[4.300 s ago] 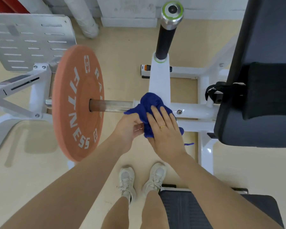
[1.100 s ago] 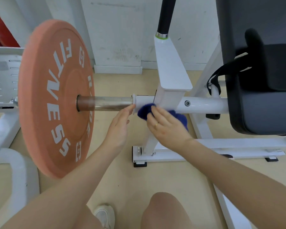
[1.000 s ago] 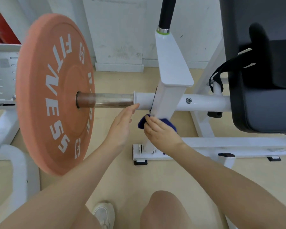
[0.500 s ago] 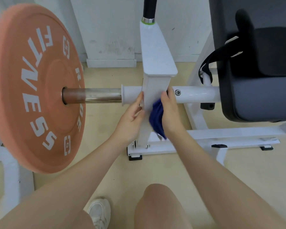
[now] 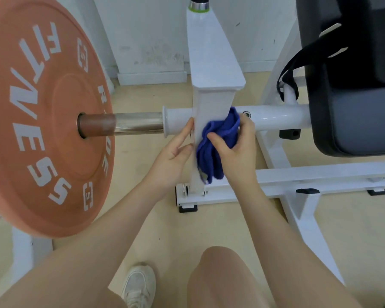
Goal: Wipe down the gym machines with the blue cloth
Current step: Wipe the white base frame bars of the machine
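Step in hand: wiping white upright post (image 5: 211,103); right hand (image 5: 236,152) pinches blue cloth (image 5: 216,138) against it, left hand (image 5: 176,152) fingers straight, steadying; next, likely the crossbar (image 5: 276,116)

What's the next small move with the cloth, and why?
Probably drag the blue cloth down the white upright post: the right hand grips it bunched against the post's right face, the left hand rests on the left face.
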Motion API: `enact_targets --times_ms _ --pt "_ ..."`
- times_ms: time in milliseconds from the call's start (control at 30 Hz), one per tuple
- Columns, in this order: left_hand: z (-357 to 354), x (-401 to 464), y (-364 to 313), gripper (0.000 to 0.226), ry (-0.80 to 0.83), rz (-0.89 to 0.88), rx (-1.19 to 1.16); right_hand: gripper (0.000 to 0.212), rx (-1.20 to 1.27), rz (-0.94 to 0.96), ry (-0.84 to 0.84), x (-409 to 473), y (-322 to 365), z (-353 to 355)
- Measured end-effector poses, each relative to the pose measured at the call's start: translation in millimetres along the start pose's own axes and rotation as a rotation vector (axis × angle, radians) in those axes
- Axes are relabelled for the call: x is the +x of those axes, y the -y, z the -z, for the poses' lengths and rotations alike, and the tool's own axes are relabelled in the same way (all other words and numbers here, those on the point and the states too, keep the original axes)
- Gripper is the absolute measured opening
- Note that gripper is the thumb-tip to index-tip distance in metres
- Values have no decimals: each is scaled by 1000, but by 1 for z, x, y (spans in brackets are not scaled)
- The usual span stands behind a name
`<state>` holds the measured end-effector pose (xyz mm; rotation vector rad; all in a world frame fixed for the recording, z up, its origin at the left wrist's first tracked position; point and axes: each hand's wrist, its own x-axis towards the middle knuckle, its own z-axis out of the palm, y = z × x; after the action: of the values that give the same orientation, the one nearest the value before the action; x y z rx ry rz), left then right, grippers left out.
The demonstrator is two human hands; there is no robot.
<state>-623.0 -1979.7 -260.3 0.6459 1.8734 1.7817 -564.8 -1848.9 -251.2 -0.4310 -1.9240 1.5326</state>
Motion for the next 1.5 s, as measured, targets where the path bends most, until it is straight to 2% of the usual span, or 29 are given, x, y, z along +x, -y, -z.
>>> enact_targets --times_ms 100,267,333,400,500,533,633,700,767,867,967,1067,1133,1200,1300,1400,1467,1500 --pt "1 -1 6 51 -2 -4 -33 35 -32 -127 28 -19 -46 -16" --pt "3 0 23 44 -105 42 -56 33 20 -340 54 -43 -86 -33" --pt "3 0 30 45 -113 39 -7 28 -30 -273 8 -39 -77 -33" --pt "4 2 37 49 -81 38 32 41 1 -104 -37 -28 -64 -30" --pt "2 4 46 57 -14 58 7 45 67 6 32 -19 -66 -26" --pt "2 5 49 60 -3 53 -2 45 46 -40 69 -23 -77 -25" --pt "2 6 53 66 15 11 21 38 -48 -354 188 -42 -121 -30" --pt "5 7 60 64 22 -27 38 36 -129 -449 231 -44 -136 -33" --pt "9 7 70 56 5 -47 37 33 -164 -417 189 -40 -134 -33" --pt "11 8 85 42 -57 -28 33 34 -117 -266 63 -36 -116 -31" --pt "13 9 97 50 -56 -31 161 35 -93 -224 14 -37 -122 -37" --pt "12 4 100 68 51 58 151 34 -126 -409 131 -50 -156 -44" --pt "10 1 100 68 114 118 111 23 -207 -578 243 -55 -172 -45" --pt "11 2 98 68 144 130 97 17 -233 -645 256 -51 -174 -44" --pt "15 5 101 72 142 156 68 22 -287 -464 179 -45 -157 -38" --pt "13 4 104 75 121 178 55 24 -203 -276 34 -47 -137 -41" --pt "8 1 101 75 119 202 17 29 -192 -274 10 -54 -143 -47" --pt "6 -1 98 75 121 203 -1 33 -192 -335 33 -57 -152 -50"
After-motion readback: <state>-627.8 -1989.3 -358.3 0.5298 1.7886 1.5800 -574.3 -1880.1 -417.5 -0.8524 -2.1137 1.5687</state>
